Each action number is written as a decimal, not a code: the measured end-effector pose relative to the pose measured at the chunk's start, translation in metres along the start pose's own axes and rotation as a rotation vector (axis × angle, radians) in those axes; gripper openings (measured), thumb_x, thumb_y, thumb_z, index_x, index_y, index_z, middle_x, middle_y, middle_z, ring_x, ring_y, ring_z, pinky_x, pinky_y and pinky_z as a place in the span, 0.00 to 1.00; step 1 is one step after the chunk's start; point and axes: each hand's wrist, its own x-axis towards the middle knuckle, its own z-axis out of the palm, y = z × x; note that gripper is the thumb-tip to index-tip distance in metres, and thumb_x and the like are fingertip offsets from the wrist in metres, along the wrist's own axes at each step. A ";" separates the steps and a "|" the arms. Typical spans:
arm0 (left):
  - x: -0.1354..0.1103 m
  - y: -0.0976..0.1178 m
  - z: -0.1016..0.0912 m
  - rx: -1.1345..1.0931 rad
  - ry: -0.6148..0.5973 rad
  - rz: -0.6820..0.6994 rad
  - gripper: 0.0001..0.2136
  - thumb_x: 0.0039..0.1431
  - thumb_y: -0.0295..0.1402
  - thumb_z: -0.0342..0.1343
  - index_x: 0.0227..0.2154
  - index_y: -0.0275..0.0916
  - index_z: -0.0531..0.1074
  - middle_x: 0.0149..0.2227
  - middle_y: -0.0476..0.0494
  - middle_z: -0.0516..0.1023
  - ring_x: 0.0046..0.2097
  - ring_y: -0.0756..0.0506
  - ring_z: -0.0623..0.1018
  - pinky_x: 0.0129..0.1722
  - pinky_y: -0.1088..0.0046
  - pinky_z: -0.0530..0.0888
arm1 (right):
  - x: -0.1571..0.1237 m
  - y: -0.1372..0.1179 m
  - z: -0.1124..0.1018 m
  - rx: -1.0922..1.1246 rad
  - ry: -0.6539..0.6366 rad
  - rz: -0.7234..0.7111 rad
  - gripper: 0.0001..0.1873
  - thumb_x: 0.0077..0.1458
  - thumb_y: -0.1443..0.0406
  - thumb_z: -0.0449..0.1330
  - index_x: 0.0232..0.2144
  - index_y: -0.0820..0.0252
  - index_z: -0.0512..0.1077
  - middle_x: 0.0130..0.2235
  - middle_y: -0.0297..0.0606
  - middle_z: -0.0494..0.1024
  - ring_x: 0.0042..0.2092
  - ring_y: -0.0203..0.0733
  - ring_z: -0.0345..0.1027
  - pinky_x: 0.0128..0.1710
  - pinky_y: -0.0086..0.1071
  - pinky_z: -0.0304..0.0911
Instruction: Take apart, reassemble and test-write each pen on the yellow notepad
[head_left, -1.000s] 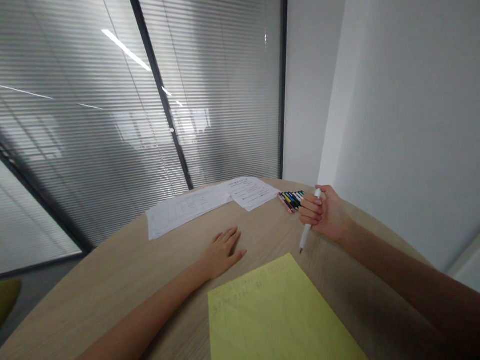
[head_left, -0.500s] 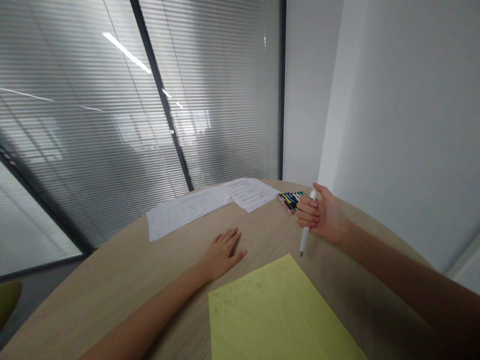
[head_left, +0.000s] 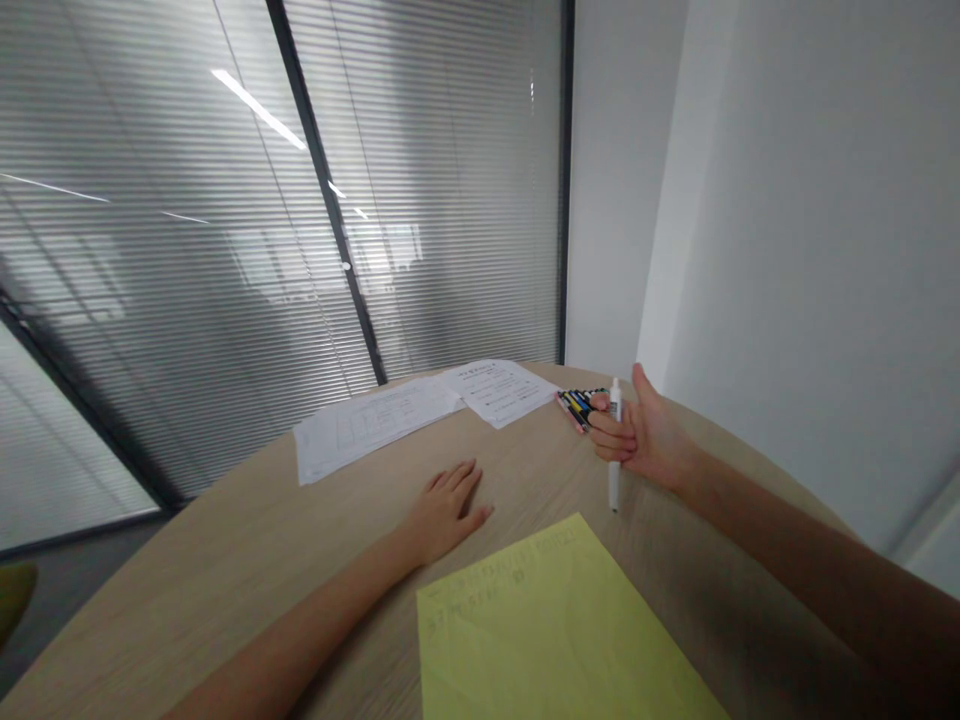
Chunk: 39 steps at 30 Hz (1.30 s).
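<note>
My right hand [head_left: 637, 430] is raised over the right side of the table, its fingers wrapped round a white pen [head_left: 614, 485] and its thumb sticking up. The pen stands nearly upright, tip down. Palm down on the wood, my left hand [head_left: 444, 512] lies flat with its fingers stretched out, holding nothing. Below both hands is a yellow sheet of paper [head_left: 555, 640] with faint writing along its top edge. Behind my right hand's fingers lies a row of several pens [head_left: 576, 408], partly covered by the hand.
White printed sheets [head_left: 375, 420] overlap near the far edge of the round wooden table [head_left: 225, 560]. Beyond the table stands a glass partition with blinds [head_left: 465, 200], and a white wall [head_left: 810, 250] rises on the right. A yellowish object [head_left: 15, 605] shows at the left edge.
The white pen has turned in my right hand from slanting to nearly upright, and the thumb has lifted off its top. My left hand has not moved.
</note>
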 end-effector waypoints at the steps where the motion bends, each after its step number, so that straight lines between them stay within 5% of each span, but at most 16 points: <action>1: 0.000 0.000 0.000 -0.002 -0.001 -0.003 0.28 0.56 0.46 0.37 0.54 0.31 0.53 0.58 0.36 0.51 0.58 0.43 0.53 0.55 0.63 0.51 | 0.002 -0.001 -0.002 -0.047 0.040 -0.006 0.24 0.50 0.47 0.42 0.19 0.59 0.61 0.11 0.24 0.51 0.13 0.28 0.39 0.11 0.21 0.42; 6: 0.000 0.001 -0.001 -0.015 0.002 -0.005 0.28 0.56 0.46 0.38 0.54 0.30 0.53 0.58 0.35 0.50 0.58 0.42 0.53 0.56 0.63 0.51 | 0.011 -0.001 -0.025 -0.389 0.343 -0.028 0.04 0.41 0.68 0.53 0.23 0.59 0.60 0.19 0.29 0.63 0.18 0.29 0.53 0.15 0.21 0.50; 9: 0.000 0.000 0.000 -0.033 0.008 -0.001 0.28 0.56 0.46 0.38 0.54 0.31 0.53 0.58 0.35 0.51 0.58 0.42 0.53 0.55 0.62 0.51 | 0.015 0.006 -0.046 -0.612 0.472 -0.064 0.17 0.30 0.77 0.54 0.28 0.59 0.62 0.24 0.28 0.65 0.24 0.29 0.58 0.20 0.21 0.55; 14: 0.000 0.000 0.002 -0.069 0.037 0.004 0.28 0.56 0.47 0.38 0.54 0.32 0.54 0.58 0.35 0.51 0.58 0.42 0.53 0.55 0.61 0.51 | 0.020 0.019 -0.074 -0.930 0.380 -0.062 0.21 0.32 0.74 0.55 0.34 0.60 0.67 0.25 0.28 0.66 0.26 0.31 0.60 0.25 0.24 0.58; 22: -0.004 0.003 0.003 -0.104 0.043 0.001 0.28 0.55 0.46 0.40 0.53 0.31 0.54 0.58 0.35 0.52 0.58 0.42 0.53 0.55 0.61 0.51 | 0.048 0.029 -0.094 -1.543 0.632 -0.138 0.25 0.40 0.66 0.55 0.45 0.61 0.65 0.26 0.33 0.73 0.28 0.38 0.66 0.29 0.30 0.59; 39: -0.007 0.006 0.008 -0.154 0.063 0.004 0.28 0.54 0.46 0.41 0.53 0.31 0.55 0.57 0.33 0.53 0.58 0.40 0.54 0.55 0.59 0.51 | 0.136 0.038 -0.105 -1.960 0.662 -0.014 0.09 0.52 0.68 0.52 0.33 0.68 0.71 0.40 0.46 0.72 0.43 0.42 0.65 0.42 0.34 0.58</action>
